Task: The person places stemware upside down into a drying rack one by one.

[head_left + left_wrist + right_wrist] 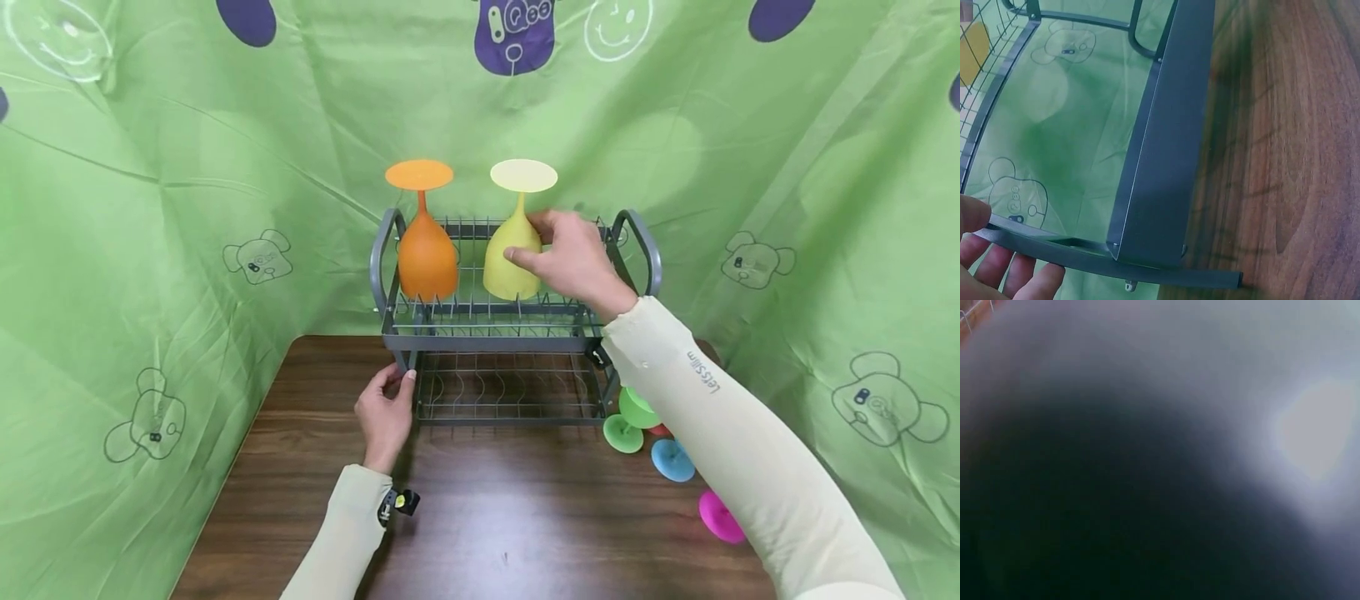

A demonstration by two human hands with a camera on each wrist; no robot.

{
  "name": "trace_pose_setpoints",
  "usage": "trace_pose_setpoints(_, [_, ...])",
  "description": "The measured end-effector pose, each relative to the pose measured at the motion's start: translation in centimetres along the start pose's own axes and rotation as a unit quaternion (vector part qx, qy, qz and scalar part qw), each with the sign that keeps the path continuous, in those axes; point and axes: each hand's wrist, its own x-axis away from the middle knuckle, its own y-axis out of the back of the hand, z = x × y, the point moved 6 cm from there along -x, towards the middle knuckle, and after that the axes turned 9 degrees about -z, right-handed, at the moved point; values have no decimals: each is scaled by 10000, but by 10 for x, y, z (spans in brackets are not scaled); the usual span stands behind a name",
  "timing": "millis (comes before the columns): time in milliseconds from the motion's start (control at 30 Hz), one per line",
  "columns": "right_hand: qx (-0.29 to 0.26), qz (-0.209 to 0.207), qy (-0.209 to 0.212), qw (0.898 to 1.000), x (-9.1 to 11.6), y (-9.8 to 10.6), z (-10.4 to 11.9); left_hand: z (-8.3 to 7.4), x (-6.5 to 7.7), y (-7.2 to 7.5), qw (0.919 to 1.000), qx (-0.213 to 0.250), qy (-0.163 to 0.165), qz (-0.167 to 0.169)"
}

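A yellow plastic goblet (512,258) stands upside down on the upper tier of a grey two-tier dish rack (495,342). My right hand (573,257) holds its bowl from the right, thumb in front and fingers behind. To its left, an orange goblet (427,258) is upended on the same tier, foot upward. Low at the rack's left side, my left hand (386,412) grips the front leg. The left wrist view shows the fingers (1013,272) and thumb around that grey metal bar (1085,251). The right wrist view is mostly dark and blurred.
On the wooden table (502,517) right of the rack lie several goblets, partly hidden by my right sleeve: green (623,434), blue (672,460) and magenta (720,517). The rack's lower wire tier (510,404) sits beneath. Green cloth (315,150) surrounds the table at back and sides.
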Motion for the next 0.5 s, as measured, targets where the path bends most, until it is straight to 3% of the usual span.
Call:
trace_pose_setpoints(233, [127,-113,262,9995,-1,-4,3,2,0,1,9993,331,11,-171])
trace_pose_setpoints(500, [85,-142,79,9998,1,-4,-2,6,1,1,9980,580,9,-257])
